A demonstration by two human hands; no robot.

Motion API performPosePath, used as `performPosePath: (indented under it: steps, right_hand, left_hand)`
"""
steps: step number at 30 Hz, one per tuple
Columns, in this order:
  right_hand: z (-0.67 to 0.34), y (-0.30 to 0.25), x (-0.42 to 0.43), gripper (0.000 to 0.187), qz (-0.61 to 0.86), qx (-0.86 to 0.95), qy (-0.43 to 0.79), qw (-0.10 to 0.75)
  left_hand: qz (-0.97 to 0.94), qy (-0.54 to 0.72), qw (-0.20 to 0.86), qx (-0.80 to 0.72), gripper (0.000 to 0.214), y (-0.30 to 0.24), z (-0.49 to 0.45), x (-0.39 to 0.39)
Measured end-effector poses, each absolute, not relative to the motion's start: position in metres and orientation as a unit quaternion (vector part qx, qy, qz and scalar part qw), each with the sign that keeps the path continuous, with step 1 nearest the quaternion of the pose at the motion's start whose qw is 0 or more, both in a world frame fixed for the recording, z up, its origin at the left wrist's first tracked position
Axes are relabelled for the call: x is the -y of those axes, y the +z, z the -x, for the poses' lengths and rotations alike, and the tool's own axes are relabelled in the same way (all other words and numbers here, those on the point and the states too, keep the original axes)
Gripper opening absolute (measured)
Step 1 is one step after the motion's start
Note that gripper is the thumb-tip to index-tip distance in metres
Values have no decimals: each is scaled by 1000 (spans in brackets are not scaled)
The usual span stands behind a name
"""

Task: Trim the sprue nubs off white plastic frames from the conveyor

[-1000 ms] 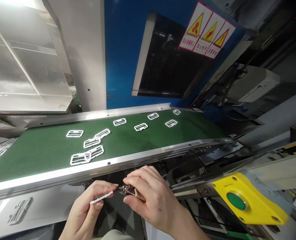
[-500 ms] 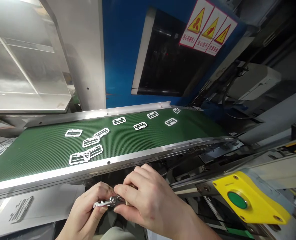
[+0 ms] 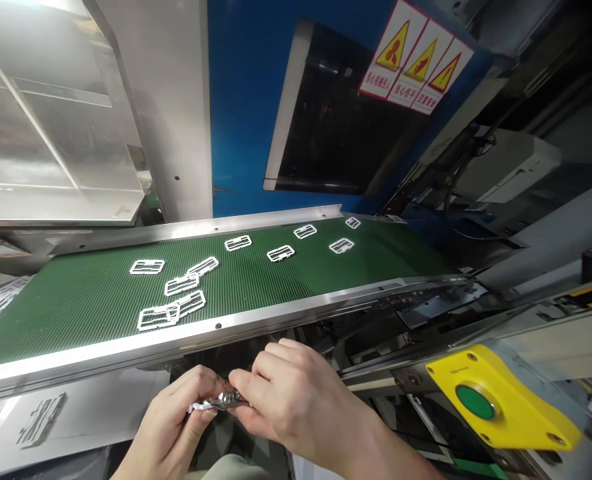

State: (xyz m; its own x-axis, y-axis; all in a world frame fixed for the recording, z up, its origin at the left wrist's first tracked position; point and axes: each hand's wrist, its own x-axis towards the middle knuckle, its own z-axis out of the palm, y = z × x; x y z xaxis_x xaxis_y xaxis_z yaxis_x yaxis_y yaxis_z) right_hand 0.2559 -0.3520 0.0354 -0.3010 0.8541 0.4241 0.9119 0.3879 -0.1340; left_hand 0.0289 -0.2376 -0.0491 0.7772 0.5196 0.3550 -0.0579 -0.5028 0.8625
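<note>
Below the conveyor's front rail, my left hand point(image 3: 176, 420) pinches a small white plastic frame part point(image 3: 199, 405) between thumb and fingers. My right hand point(image 3: 296, 400) is closed round small metal cutters point(image 3: 229, 399), whose tips meet the white part's right end. Both hands touch each other. On the green conveyor belt point(image 3: 76, 313) lie several white plastic frame parts point(image 3: 159, 315), some overlapping at the left middle, others spaced toward the far right.
The belt has silver side rails point(image 3: 256, 320). A yellow box with a green push button point(image 3: 496, 403) sits at the right. A blue machine with a dark window point(image 3: 326, 120) and warning stickers point(image 3: 416, 60) stands behind. A clear guard panel point(image 3: 46, 133) is at upper left.
My right hand moved the cutters left onto the white part; the hands came together and sank slightly lower. The parts on the belt stayed in place.
</note>
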Motion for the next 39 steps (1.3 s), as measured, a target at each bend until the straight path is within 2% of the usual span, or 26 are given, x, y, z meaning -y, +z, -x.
performPosePath:
  steps: [3, 7, 10, 14, 20, 23, 29, 34, 39]
  right_hand:
    - [-256, 29, 352, 35, 538, 790, -3, 294]
    - [-254, 26, 354, 46, 557, 686, 168, 436]
    - [-248, 27, 358, 44, 558, 634, 235, 480]
    - [-240, 28, 360, 21, 546, 631, 255, 489]
    - [-235, 24, 357, 15, 546, 625, 257, 495]
    - [-232, 20, 356, 5, 553, 626, 250, 489]
    - [-230, 12, 351, 14, 604, 565, 263, 496]
    - [-238, -8, 344, 25, 628, 464, 337, 527]
    - [-238, -35, 342, 38, 604, 419, 433, 521]
  left_hand:
    - [-781, 314, 520, -144, 40, -52, -30, 239]
    - [-701, 367, 597, -132, 44, -52, -36, 243]
    - [-659, 379, 639, -118, 41, -54, -40, 246]
    - [-627, 376, 675, -101, 40, -60, -40, 249]
    - [-610, 379, 691, -80, 40, -66, -43, 251]
    - [-613, 363, 695, -99, 45, -64, -42, 252]
    - [-568, 291, 724, -261, 31, -63, -26, 258]
    - [-522, 309, 721, -335, 44, -74, -13, 265]
    - [-315, 361, 757, -445, 57, -76, -11, 278]
